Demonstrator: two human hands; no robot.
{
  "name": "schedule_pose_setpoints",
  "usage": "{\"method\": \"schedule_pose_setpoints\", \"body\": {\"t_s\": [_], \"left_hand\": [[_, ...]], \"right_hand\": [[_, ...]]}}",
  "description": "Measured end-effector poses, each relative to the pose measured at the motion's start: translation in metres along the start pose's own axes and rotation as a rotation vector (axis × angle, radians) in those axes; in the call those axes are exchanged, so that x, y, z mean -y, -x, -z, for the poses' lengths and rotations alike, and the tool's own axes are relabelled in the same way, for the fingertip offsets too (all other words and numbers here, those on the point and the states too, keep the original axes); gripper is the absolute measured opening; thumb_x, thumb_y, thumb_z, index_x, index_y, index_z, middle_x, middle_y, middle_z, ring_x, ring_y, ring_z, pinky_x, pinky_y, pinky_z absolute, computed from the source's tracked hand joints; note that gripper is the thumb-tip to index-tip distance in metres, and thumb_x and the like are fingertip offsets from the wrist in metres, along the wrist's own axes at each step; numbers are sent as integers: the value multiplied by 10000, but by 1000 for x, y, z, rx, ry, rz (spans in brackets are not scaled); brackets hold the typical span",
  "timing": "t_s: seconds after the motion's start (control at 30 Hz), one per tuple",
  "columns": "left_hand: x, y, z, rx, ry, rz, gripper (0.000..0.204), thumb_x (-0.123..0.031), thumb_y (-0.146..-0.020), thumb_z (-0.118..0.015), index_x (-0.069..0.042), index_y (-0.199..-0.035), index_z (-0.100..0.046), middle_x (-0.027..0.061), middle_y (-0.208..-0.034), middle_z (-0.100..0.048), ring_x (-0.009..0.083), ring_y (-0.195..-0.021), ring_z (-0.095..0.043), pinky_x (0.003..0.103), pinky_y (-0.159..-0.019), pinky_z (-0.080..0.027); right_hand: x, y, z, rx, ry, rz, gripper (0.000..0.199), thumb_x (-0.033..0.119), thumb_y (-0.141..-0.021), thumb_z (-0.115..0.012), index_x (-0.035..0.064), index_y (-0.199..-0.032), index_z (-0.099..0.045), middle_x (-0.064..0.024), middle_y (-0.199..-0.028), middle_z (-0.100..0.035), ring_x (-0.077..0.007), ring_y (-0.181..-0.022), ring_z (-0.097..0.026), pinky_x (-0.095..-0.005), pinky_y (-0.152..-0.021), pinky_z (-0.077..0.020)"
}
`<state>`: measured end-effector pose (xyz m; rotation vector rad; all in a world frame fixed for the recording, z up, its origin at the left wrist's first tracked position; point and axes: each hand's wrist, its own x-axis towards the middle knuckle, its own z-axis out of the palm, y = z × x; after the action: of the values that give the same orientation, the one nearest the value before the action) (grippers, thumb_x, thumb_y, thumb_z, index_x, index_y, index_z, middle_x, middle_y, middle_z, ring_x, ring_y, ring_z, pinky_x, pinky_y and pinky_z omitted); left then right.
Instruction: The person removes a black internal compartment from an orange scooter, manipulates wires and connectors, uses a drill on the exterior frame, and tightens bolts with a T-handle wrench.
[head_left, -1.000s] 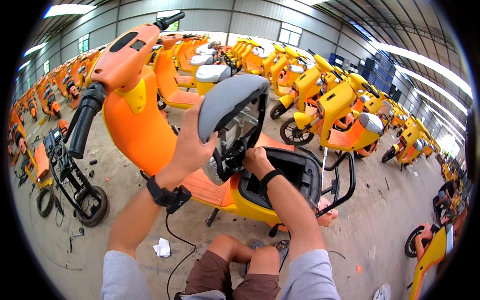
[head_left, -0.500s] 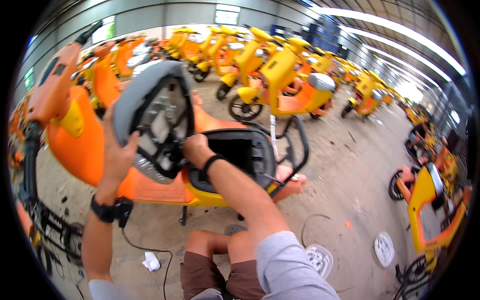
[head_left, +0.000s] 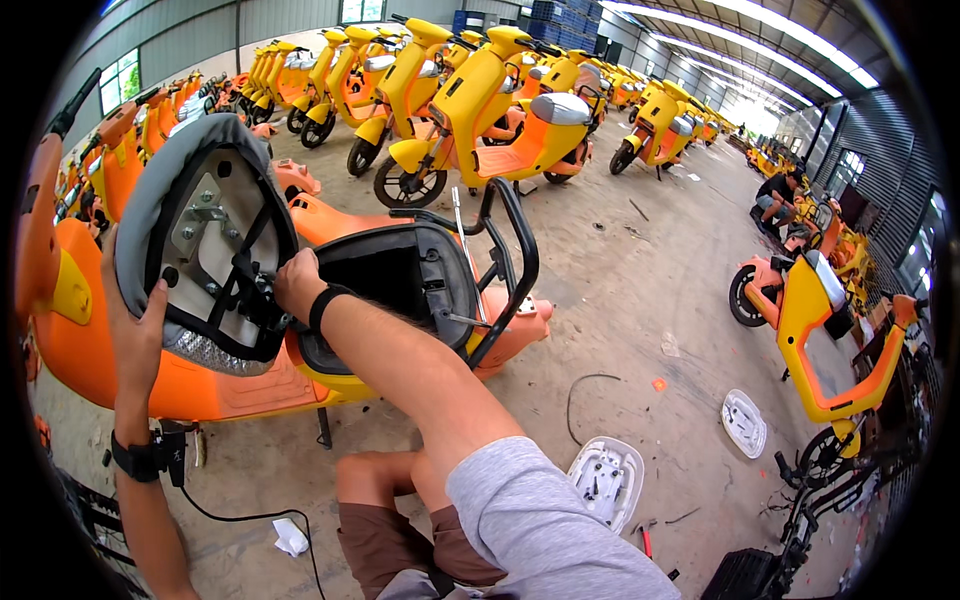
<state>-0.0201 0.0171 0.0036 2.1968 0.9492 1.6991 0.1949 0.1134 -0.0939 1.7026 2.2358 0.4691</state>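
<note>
A scooter seat with a grey cover stands tipped up above an orange-and-yellow scooter, its pale underside and black straps facing me. My left hand grips the seat's left edge, thumb on the underside and the other fingers mostly hidden behind it. At the seat's lower right, my right hand is closed beside a black bracket. What its fingers pinch is hidden. Just right of that hand, the black-rimmed storage compartment lies open. Behind it rises a black tubular rear rack.
Rows of yellow scooters fill the back. A partly built scooter stands at right, and a person crouches beyond. White plastic covers, a red-handled tool and crumpled white paper lie on the floor. A cable hangs from my left wrist.
My view has swung to the right, so the scooter, seat and both hands appear farther left. Both hands remain at the same places on the tipped-up seat.
</note>
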Motion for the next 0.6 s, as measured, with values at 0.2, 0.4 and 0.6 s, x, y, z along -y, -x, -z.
{"method": "schedule_pose_setpoints", "body": {"t_s": [0.2, 0.4, 0.6], "left_hand": [[-14, 9, -10, -23, -105, -28, 649, 28, -899, -542, -85, -1481, -277, 144, -1454, -365, 258, -1316, -403, 353, -1100, -316], [-7, 12, -4, -47, -136, -58, 622, -55, -928, -557, -57, -1484, -278, 150, -1446, -369, 262, -1314, -392, 353, -1108, -292], [15, 8, 5, -3, -94, 17, 614, -63, -926, -563, -51, -1477, -293, 147, -1447, -376, 262, -1321, -388, 355, -1118, -279]], "right_hand": [[3, -24, -18, -9, -235, -135, 194, 213, -872, -593, 209, -1006, -733, 70, -909, -685, -145, -754, -644, -349, -432, -315], [2, -23, -16, -89, -8, 8, 216, 246, -851, -631, 185, -1039, -719, 66, -977, -674, -181, -827, -640, -374, -538, -388], [-2, -8, -1, 66, -137, -89, 225, 230, -867, -597, 162, -1045, -717, 45, -929, -681, -204, -752, -646, -390, -517, -424]]}}
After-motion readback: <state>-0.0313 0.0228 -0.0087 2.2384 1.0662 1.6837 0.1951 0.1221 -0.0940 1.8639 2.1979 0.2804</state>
